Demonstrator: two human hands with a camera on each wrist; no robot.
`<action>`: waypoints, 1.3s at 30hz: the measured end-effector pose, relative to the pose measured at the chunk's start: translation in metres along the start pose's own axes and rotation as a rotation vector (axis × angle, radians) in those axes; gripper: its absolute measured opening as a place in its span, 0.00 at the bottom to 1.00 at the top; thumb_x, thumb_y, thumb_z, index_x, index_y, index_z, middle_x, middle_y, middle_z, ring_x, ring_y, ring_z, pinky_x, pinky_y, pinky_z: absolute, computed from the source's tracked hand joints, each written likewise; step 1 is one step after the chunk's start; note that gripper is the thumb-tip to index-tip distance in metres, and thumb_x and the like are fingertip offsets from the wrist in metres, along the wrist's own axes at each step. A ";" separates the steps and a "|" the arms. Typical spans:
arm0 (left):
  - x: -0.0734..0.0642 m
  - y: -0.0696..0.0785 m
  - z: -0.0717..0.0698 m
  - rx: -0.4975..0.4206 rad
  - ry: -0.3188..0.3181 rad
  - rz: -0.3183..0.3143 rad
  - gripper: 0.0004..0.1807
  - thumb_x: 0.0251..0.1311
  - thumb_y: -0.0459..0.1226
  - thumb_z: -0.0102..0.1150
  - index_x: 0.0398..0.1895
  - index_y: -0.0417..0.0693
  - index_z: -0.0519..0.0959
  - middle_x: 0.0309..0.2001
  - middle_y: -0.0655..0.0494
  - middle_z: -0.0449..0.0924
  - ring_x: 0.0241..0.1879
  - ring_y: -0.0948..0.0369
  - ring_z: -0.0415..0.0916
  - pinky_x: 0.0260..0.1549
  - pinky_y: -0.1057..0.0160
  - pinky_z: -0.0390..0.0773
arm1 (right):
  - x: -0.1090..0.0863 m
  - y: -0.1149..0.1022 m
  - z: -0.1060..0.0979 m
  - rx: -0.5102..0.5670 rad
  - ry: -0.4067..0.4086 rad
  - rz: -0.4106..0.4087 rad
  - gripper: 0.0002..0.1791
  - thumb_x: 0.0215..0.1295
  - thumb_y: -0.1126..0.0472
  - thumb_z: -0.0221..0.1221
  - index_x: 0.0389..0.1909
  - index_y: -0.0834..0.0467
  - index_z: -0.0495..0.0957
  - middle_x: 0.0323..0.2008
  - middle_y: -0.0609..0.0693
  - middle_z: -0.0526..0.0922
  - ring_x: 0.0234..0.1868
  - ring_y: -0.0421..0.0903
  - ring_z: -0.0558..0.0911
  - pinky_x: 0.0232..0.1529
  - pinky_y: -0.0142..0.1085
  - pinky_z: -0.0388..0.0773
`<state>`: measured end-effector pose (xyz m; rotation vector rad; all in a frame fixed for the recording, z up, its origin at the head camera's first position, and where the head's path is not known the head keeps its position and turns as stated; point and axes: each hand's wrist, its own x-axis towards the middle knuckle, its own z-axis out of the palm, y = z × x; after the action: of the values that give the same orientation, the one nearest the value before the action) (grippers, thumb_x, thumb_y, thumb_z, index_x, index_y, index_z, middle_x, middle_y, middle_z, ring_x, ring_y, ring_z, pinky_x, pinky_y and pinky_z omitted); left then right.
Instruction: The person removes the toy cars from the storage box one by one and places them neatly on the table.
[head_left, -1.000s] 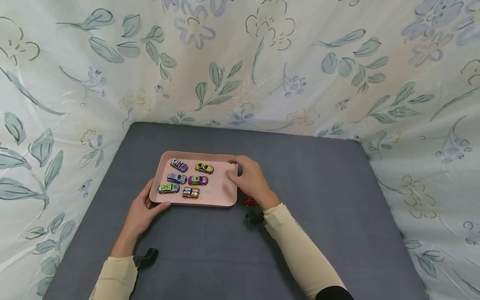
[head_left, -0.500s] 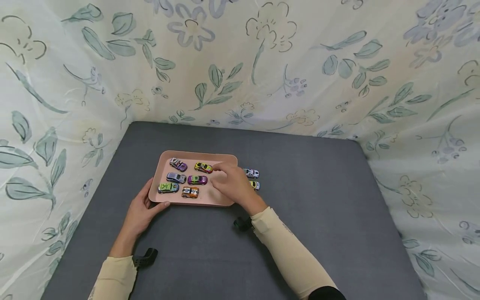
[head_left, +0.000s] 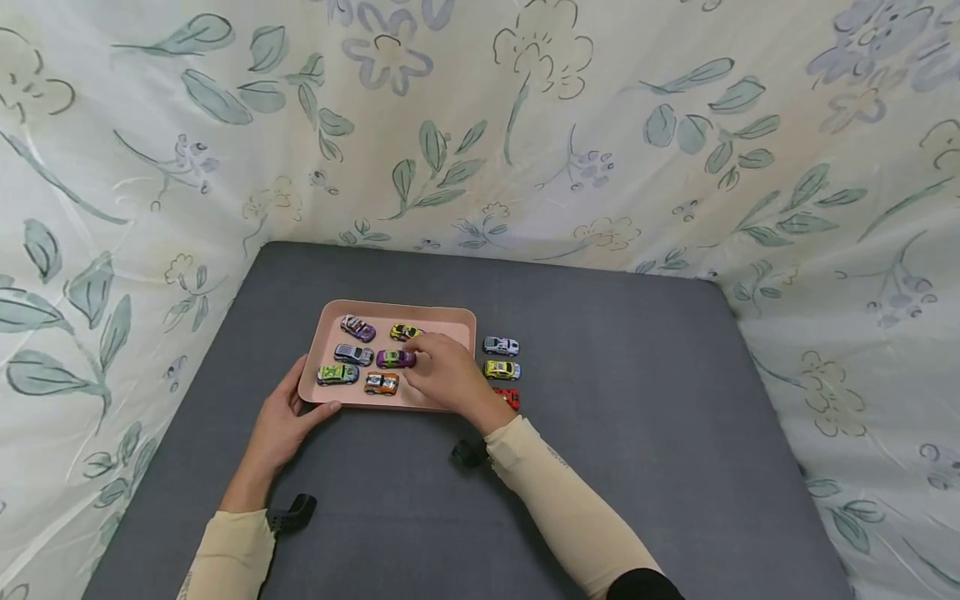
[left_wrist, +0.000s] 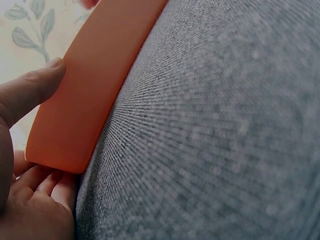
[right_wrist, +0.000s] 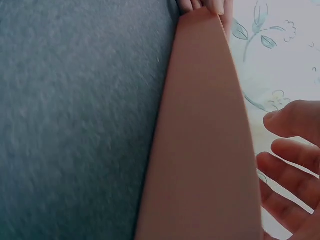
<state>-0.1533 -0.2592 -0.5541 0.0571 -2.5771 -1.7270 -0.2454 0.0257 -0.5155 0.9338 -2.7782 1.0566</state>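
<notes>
A pink rectangular tray (head_left: pixel 442 318) lies on the grey table with several small toy cars in it. My left hand (head_left: pixel 277 429) holds its near left corner; in the left wrist view the thumb (left_wrist: pixel 37 87) presses the tray's outer wall (left_wrist: pixel 85 100) and the fingers curl at the corner. Over the tray, my right hand (head_left: pixel 453 375) has its fingertips at the purple-and-green toy car (head_left: pixel 392 359), partly covering the yellow toy car (head_left: pixel 402 332) behind. In the right wrist view, thumb and fingers of that hand stand apart, and no car shows between them.
Right of the tray, a silver car (head_left: pixel 501 346), a yellow car (head_left: pixel 502 370) and a partly hidden red car (head_left: pixel 510 397) stand in a column. Also in the tray are a purple-and-white car (head_left: pixel 358 328) and an orange car (head_left: pixel 382 384). Floral cloth (head_left: pixel 525 192) hangs around the table.
My right hand has moved left from the tray's right edge, past the yellow car, to the purple-and-green car. The column of cars on the right has come into view. My left hand stays put.
</notes>
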 end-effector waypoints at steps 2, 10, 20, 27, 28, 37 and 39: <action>0.000 0.000 0.000 -0.002 -0.002 -0.002 0.57 0.68 0.35 0.77 0.89 0.37 0.46 0.85 0.32 0.49 0.83 0.40 0.49 0.70 0.83 0.56 | 0.001 -0.001 0.003 0.003 -0.015 -0.013 0.17 0.69 0.59 0.73 0.56 0.58 0.88 0.53 0.47 0.89 0.55 0.43 0.83 0.63 0.36 0.80; 0.000 0.001 0.000 0.004 0.003 -0.009 0.58 0.67 0.35 0.77 0.89 0.37 0.46 0.85 0.33 0.50 0.83 0.40 0.50 0.69 0.84 0.55 | 0.003 -0.008 0.013 0.025 -0.050 -0.045 0.17 0.68 0.61 0.73 0.56 0.57 0.88 0.50 0.48 0.89 0.50 0.43 0.84 0.56 0.32 0.81; 0.001 0.001 -0.001 0.003 0.002 -0.006 0.57 0.68 0.34 0.76 0.89 0.36 0.46 0.85 0.32 0.50 0.83 0.39 0.51 0.66 0.87 0.56 | 0.005 -0.015 0.019 0.003 -0.094 -0.034 0.18 0.69 0.58 0.73 0.58 0.55 0.87 0.54 0.45 0.89 0.55 0.37 0.83 0.63 0.31 0.78; 0.002 0.001 -0.002 -0.003 -0.005 0.004 0.56 0.68 0.34 0.76 0.89 0.37 0.47 0.85 0.32 0.50 0.83 0.39 0.51 0.67 0.86 0.56 | 0.007 -0.017 0.023 -0.036 -0.122 -0.046 0.21 0.69 0.55 0.75 0.60 0.54 0.87 0.56 0.42 0.88 0.56 0.36 0.82 0.64 0.29 0.77; 0.002 0.001 -0.002 -0.006 -0.006 0.005 0.56 0.68 0.33 0.76 0.89 0.37 0.47 0.84 0.32 0.50 0.83 0.39 0.51 0.67 0.86 0.56 | 0.008 -0.018 0.023 -0.042 -0.122 -0.050 0.20 0.69 0.55 0.75 0.60 0.54 0.87 0.56 0.42 0.88 0.57 0.36 0.82 0.65 0.29 0.77; 0.002 0.001 -0.002 -0.011 -0.011 -0.002 0.57 0.68 0.33 0.76 0.89 0.37 0.46 0.84 0.32 0.51 0.83 0.39 0.52 0.68 0.85 0.57 | 0.009 -0.021 0.025 -0.113 -0.146 -0.035 0.21 0.70 0.52 0.75 0.61 0.51 0.87 0.56 0.42 0.88 0.58 0.37 0.83 0.65 0.32 0.77; 0.003 0.001 -0.001 -0.010 -0.012 0.000 0.56 0.68 0.34 0.76 0.89 0.38 0.47 0.85 0.33 0.51 0.83 0.40 0.52 0.68 0.85 0.57 | 0.010 -0.022 0.026 -0.144 -0.146 -0.034 0.21 0.70 0.52 0.75 0.61 0.49 0.87 0.55 0.42 0.88 0.57 0.37 0.83 0.64 0.33 0.79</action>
<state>-0.1559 -0.2602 -0.5526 0.0473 -2.5771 -1.7451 -0.2367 -0.0081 -0.5197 1.0766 -2.8953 0.8019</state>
